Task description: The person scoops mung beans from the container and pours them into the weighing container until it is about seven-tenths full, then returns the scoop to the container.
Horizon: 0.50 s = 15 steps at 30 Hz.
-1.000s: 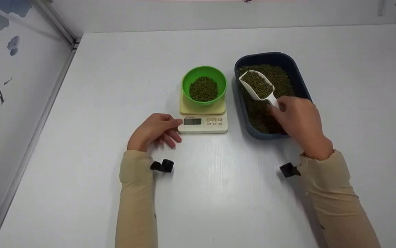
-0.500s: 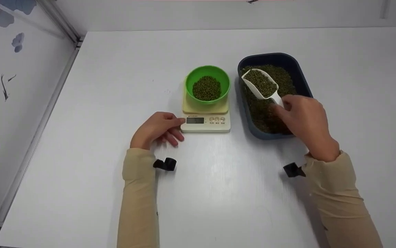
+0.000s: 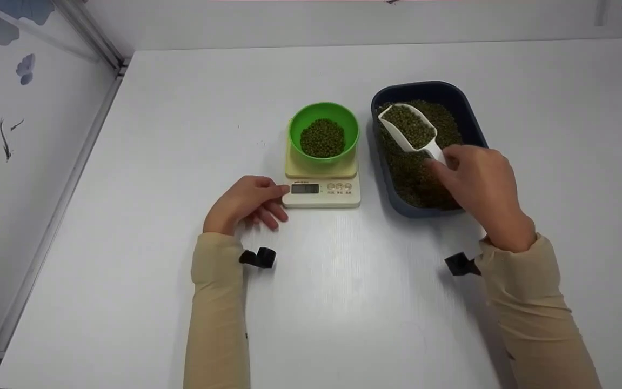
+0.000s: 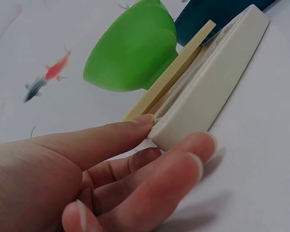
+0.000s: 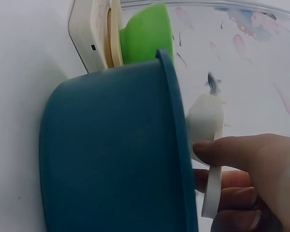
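My right hand pinches the handle of a white scoop between thumb and fingers. Small green beans, like mung beans, fill the scoop, which is over the dark blue tub of the same beans. In the right wrist view the scoop shows above the tub's rim. My left hand rests beside the kitchen scale, thumb tip at its left front corner. The left wrist view shows its other fingers loosely bent near the scale's side. A green bowl holding some beans stands on the scale's yellowish platform.
The white table carries the scale and, just right of it, the tub. A white panel rises along the back edge and a printed panel along the left. Black wrist mounts stick out inward from both sleeves.
The loaded scoop has shifted slightly toward the back and right over the tub, in my right hand. My left hand stays at the scale's corner, and the head view has shifted a little.
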Available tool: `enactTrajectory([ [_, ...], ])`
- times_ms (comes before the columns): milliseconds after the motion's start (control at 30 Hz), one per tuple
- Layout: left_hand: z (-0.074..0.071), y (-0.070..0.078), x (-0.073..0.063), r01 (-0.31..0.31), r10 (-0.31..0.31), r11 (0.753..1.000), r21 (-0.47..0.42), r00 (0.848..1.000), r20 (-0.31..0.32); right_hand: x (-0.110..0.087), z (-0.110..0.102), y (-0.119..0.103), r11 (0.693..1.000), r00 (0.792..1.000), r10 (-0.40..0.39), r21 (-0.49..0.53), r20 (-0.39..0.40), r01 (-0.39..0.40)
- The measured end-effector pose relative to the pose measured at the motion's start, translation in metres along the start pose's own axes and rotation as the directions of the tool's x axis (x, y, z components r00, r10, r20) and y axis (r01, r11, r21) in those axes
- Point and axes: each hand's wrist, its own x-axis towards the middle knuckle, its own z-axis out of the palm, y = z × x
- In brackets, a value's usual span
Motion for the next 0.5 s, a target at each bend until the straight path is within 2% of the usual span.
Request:
enactTrajectory([
  [500, 0.000, -0.001, 0.001, -0.001, 0.001, 1.000, -0.017, 1.000, 0.007, 0.009, 0.009, -0.026, 1.000, 1.000, -0.018, 0.000, 0.018, 0.018],
])
